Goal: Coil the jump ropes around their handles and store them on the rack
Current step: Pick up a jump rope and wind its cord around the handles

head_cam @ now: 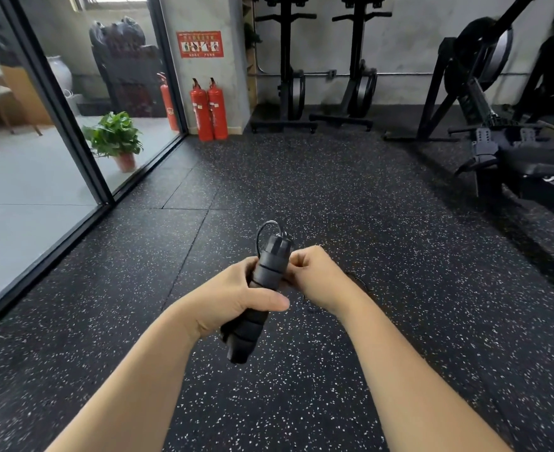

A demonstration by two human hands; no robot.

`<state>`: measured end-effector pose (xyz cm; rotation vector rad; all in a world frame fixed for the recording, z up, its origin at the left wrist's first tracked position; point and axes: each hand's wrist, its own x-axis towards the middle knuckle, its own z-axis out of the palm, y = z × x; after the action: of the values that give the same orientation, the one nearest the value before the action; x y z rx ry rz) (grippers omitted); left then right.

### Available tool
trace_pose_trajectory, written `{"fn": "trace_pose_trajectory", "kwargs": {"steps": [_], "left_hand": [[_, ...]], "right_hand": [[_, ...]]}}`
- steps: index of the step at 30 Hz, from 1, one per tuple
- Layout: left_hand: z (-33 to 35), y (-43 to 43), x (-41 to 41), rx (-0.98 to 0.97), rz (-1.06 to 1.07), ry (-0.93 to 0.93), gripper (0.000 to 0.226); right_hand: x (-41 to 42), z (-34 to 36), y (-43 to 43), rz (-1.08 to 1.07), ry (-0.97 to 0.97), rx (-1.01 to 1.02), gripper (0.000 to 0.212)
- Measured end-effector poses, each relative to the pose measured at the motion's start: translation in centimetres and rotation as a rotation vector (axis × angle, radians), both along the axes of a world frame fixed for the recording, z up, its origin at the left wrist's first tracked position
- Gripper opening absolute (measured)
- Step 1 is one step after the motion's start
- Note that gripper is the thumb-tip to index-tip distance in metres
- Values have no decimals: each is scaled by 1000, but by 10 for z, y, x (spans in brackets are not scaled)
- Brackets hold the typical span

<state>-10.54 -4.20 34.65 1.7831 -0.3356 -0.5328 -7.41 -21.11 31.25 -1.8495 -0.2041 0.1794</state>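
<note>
My left hand (pixel 236 296) grips the black foam jump rope handles (pixel 256 298) held together, tilted with their tops pointing away from me. A thin black rope (pixel 262 228) loops out above the handle tops, and a few turns of it wrap the handles. My right hand (pixel 315 275) sits just right of the handles with its fingers curled, pinching the rope against them. A loose stretch of rope (pixel 359 282) trails down behind my right wrist toward the floor. No storage rack is in view.
Speckled black rubber floor (pixel 301 177) stretches ahead. Two red fire extinguishers (pixel 208 109) stand at the pillar. A glass wall (pixel 40 190) with a potted plant (pixel 115 138) behind it runs along the left. Rowing machines (pixel 497 135) stand at the back and right.
</note>
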Motion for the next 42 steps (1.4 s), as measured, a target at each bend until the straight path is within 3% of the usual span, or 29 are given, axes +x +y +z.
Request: {"fn": "trace_pose_trajectory", "kwargs": {"steps": [4,7,9,11,15,18,24,28,31,35,39,42], "left_hand": [[-5,5,1,-8,27,27,78],[-6,6,0,19,73,68,78],[-4,5,1,29,124,89,70],[-3,5,3,74,213,80,56],[-15,18,13,410,393,-54,53],[-18,24,14,751,423,-133,58],[-20,10,3,1263,349,-439,36],[-21,-11,-6,1411,157,-624,42],[-20,-22,-10,1437,-11,-765,55],[-12,-17,-7,1341,-165,-880,59],[-5,-6,-12,1114,-200,-981,38],[-4,-2,-16,920,-174,-1017,40]], "right_hand": [[4,-3,-5,103,69,40,35],[4,-3,-5,122,82,-33,39],[2,0,-3,91,79,-137,46],[-1,7,-3,30,37,-366,48],[-11,21,-3,-127,-190,-799,49],[-16,29,2,-172,-381,-872,50],[-20,40,13,-161,-690,-1013,54],[-17,38,13,-204,-831,-934,66],[-13,31,8,-154,-819,-903,67],[-5,21,-3,-122,-599,-739,63],[0,15,-16,-107,-347,-382,60],[-4,17,-19,9,-60,-79,52]]}}
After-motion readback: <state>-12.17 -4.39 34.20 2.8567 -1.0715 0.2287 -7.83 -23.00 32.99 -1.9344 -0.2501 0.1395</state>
